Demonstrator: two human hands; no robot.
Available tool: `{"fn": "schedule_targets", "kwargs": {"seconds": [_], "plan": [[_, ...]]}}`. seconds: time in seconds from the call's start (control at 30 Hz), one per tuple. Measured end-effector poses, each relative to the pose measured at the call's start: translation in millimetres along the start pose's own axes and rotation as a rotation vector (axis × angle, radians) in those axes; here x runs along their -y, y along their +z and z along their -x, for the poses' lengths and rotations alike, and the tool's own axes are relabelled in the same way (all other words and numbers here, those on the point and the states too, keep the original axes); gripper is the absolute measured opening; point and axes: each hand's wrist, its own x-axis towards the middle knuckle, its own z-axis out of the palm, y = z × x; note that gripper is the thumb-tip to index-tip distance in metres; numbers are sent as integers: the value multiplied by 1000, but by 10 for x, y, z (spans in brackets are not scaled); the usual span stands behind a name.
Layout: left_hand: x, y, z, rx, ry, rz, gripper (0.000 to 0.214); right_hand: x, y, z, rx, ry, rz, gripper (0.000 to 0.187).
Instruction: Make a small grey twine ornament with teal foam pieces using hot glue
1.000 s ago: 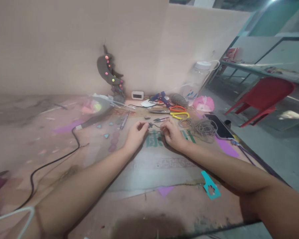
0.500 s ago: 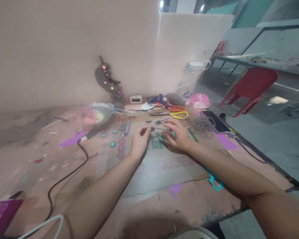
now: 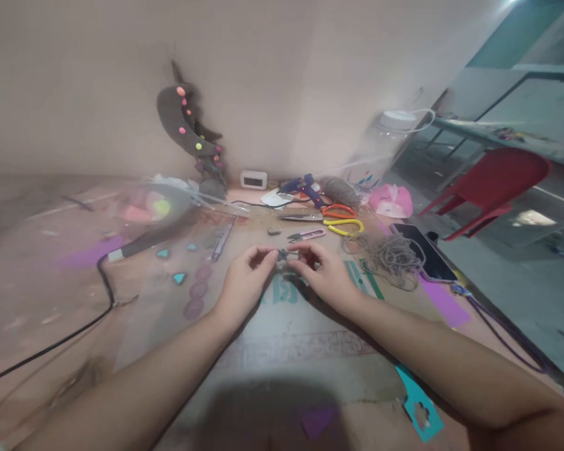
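My left hand (image 3: pixel 250 270) pinches a small dark grey piece (image 3: pixel 281 255) between thumb and forefinger, over the cardboard sheet. What exactly the piece is, I cannot make out. Close beside it on the right, my right hand (image 3: pixel 323 273) is closed in a pinch at a thin strand of grey yarn joined to that piece. Just beyond the fingers lie thread snips (image 3: pixel 306 235) and a small grey lump (image 3: pixel 274 231). A loose tangle of grey yarn (image 3: pixel 395 255) rests to the right of my right hand.
Behind are scissors (image 3: pixel 343 219), a blue glue gun (image 3: pixel 306 188), a white digital clock (image 3: pixel 254 180) and a bottle (image 3: pixel 395 134). A phone (image 3: pixel 425 250) lies near the right edge. A grey crescent with coloured dots (image 3: pixel 181 119) stands left; a black cable (image 3: pixel 51 346) crosses the table.
My right hand has moved in close to my left, its fingers now pinched near the small piece. The snips behind it are now uncovered. The camera view has shifted.
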Motion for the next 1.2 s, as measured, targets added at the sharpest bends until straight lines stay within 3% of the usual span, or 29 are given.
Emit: {"fn": "schedule_targets", "kwargs": {"seconds": [0.13,0.3,0.6,0.83,1.0,1.2], "plan": [[-22,12,11,10,0,10,23,74,-13,30,-85,-89,112,8],[-3,34,0,22,-7,55,21,157,-25,50,-106,-102,159,11],[0,48,-11,67,-84,210,18,166,3,94,-16,-48,158,23],[18,65,-24,95,-102,265,19,101,19,58,6,141,40,19],[42,63,-15,121,-84,243,23,98,21,51,31,158,-94,21],[-5,43,-1,102,-31,117,29,122,2,72,61,147,-57,19]]}}
